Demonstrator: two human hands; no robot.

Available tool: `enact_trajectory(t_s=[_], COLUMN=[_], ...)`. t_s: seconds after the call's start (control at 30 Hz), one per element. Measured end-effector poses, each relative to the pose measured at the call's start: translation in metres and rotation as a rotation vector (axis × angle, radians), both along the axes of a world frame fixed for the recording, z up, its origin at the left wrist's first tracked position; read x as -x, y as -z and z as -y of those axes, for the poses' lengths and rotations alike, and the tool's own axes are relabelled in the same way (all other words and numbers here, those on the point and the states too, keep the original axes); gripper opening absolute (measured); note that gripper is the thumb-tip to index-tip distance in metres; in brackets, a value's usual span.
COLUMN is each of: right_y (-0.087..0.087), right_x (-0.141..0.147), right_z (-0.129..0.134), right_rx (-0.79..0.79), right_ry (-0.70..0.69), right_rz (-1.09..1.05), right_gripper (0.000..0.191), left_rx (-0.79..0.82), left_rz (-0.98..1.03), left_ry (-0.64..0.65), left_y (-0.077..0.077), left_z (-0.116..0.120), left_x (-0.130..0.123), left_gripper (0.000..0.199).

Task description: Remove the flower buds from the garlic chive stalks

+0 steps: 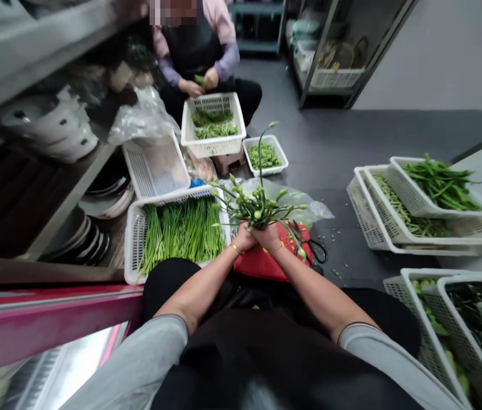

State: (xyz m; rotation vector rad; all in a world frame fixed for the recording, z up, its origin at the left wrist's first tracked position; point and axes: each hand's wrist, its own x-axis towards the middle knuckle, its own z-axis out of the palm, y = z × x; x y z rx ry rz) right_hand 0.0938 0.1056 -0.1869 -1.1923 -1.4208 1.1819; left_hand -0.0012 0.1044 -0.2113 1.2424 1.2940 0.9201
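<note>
Both my hands are closed around one bunch of garlic chive flower stems [257, 206], side by side in the middle of the head view. My left hand [245, 236] has a gold bracelet at its wrist; my right hand [268, 236] presses against it. The budded tips fan out above my fists, and one long stem sticks up higher than the others. Below the hands lies a red bag or cloth [262, 263], with dark scissor-like handles [318, 250] at its right. Left of my hands, a white basket [134, 245] holds long green stems [183, 230].
Opposite, a person [193, 45] handles greens over a white basket [213, 149]. A small tray [284, 159] holds cut green pieces. Stacked vegetable baskets [360, 199] stand at right, more baskets [416, 319] nearer. Shelving [74, 193] with bowls lines the left. Clear plastic [313, 208] lies ahead.
</note>
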Motion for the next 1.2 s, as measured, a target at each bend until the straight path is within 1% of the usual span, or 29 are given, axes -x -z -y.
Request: enact_trajectory(t_s=[0.03, 0.1, 0.13, 0.2, 0.27, 0.3, 0.37, 0.4, 0.47, 0.57, 0.63, 0.67, 0.7, 0.73, 0.77, 0.8, 0.83, 0.9, 0.97, 1.03, 1.1, 1.13, 1.17, 1.2], right_y=[-0.009, -0.033, -0.049, -0.084, -0.119, -0.136, -0.166, -0.18, -0.205, -0.235, -0.247, -0.249, -0.246, -0.24, -0.23, -0.217, -0.202, -0.172, -0.149, -0.137, -0.133, -0.131, -0.129, -0.125], right_x=[0.001, 0.001, 0.0, -0.007, -0.019, -0.027, -0.045, -0.057, -0.083, -0.134, -0.171, -0.188, -0.2, -0.209, -0.213, -0.212, -0.206, -0.188, -0.167, -0.153, -0.149, -0.148, -0.147, -0.144], right_z=[-0.002, -0.003, -0.003, 0.002, 0.012, 0.017, 0.023, 0.024, 0.021, 0.012, 0.012, 0.016, 0.022, 0.029, 0.038, 0.047, 0.054, 0.065, 0.068, 0.065, 0.063, 0.062, 0.063, 0.064], right_rx=[0.008, 0.013, 0.009, -0.005, -0.019, -0.032, -0.086, -0.131, -0.249, -0.421, -0.516, -0.565, -0.609, -0.626, -0.608, -0.557, -0.476, -0.281, -0.127, -0.043, -0.053, -0.06, -0.045, -0.002], right_ry=[0.031, 0.071, 0.068, 0.036, 0.001, -0.011, -0.017, -0.011, 0.028, 0.16, 0.307, 0.383, 0.46, 0.52, 0.547, 0.541, 0.502, 0.353, 0.197, 0.114, 0.114, 0.103, 0.063, -0.009], right_rz=[-0.054, -0.186, -0.253, -0.366, -0.474, -0.537, -0.662, -0.704, -0.723, -0.705, -0.736, -0.747, -0.741, -0.702, -0.632, -0.541, -0.44, -0.266, -0.198, -0.217, -0.273, -0.281, -0.273, -0.259], right_gripper=[0.033, 0.035, 0.036, 0.036, 0.035, 0.034, 0.033, 0.032, 0.031, 0.029, 0.025, 0.022, 0.018, 0.015, 0.013, 0.012, 0.014, 0.019, 0.026, 0.032, 0.031, 0.03, 0.03, 0.029], left_rx=[-0.026, -0.072, -0.055, 0.031, 0.133, 0.171, 0.22, 0.238, 0.273, 0.299, 0.289, 0.285, 0.283, 0.283, 0.283, 0.281, 0.278, 0.277, 0.285, 0.305, 0.325, 0.334, 0.338, 0.337], left_rz=[-0.004, 0.006, 0.048, 0.103, 0.17, 0.208, 0.258, 0.26, 0.24, 0.233, 0.249, 0.254, 0.259, 0.263, 0.263, 0.261, 0.258, 0.246, 0.239, 0.248, 0.288, 0.318, 0.348, 0.374], left_ry=[0.012, 0.067, 0.13, 0.307, 0.45, 0.519, 0.587, 0.591, 0.561, 0.542, 0.538, 0.531, 0.522, 0.515, 0.514, 0.515, 0.521, 0.542, 0.569, 0.601, 0.607, 0.592, 0.568, 0.54], left_y=[-0.012, -0.04, -0.056, -0.084, -0.105, -0.112, -0.118, -0.119, -0.116, -0.111, -0.11, -0.11, -0.11, -0.111, -0.111, -0.111, -0.111, -0.111, -0.11, -0.11, -0.112, -0.114, -0.116, -0.118], left_z=[0.0, 0.003, 0.006, 0.018, 0.035, 0.045, 0.065, 0.074, 0.09, 0.104, 0.107, 0.106, 0.105, 0.104, 0.103, 0.102, 0.101, 0.1, 0.1, 0.099, 0.097, 0.096, 0.095, 0.094], left_x=[0.0, 0.003, 0.005, 0.012, 0.018, 0.022, 0.028, 0.032, 0.039, 0.049, 0.053, 0.055, 0.056, 0.057, 0.057, 0.056, 0.056, 0.054, 0.054, 0.053, 0.051, 0.05, 0.047, 0.044], left_gripper=[0.018, 0.019, 0.022, 0.027, 0.034, 0.039, 0.046, 0.046, 0.043, 0.04, 0.04, 0.04, 0.04, 0.04, 0.039, 0.038, 0.038, 0.036, 0.036, 0.036, 0.037, 0.038, 0.038, 0.038])
